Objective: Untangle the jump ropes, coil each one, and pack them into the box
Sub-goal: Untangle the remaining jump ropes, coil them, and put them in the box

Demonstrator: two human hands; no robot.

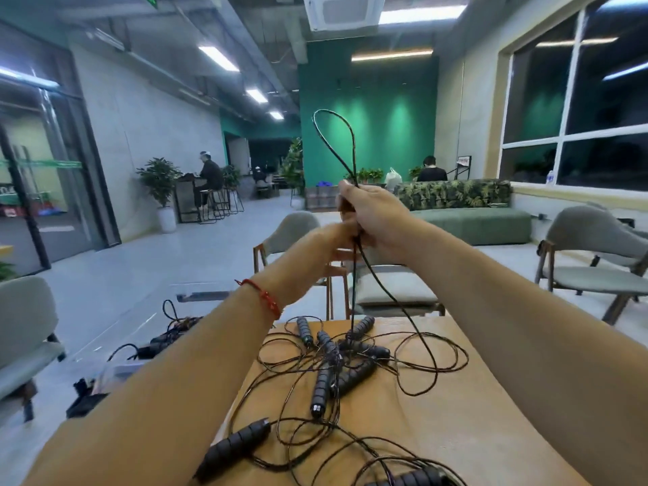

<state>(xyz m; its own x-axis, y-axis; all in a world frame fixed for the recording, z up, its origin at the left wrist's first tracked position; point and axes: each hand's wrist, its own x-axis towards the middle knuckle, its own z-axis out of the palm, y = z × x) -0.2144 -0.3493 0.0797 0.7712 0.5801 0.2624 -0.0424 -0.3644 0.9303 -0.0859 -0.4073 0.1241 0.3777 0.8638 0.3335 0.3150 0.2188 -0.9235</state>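
2 hands (373,213) (324,249), 1 rope loop (336,135), 8 handles (321,391)

This looks like a shared office lounge or co-working common room. An open ceiling with bare ducts, strip lights (218,58) and a ceiling air-conditioner (345,10) at the top of the frame hangs over a grey floor, with a green wall (368,135) at centre and glass doors (42,170) on the left. A leaf-patterned sofa (456,194), padded chairs (596,240), potted plants (159,180), a person (209,177) seated on bar stools (217,205) at left of centre, and big dark windows (578,100) at right complete it.
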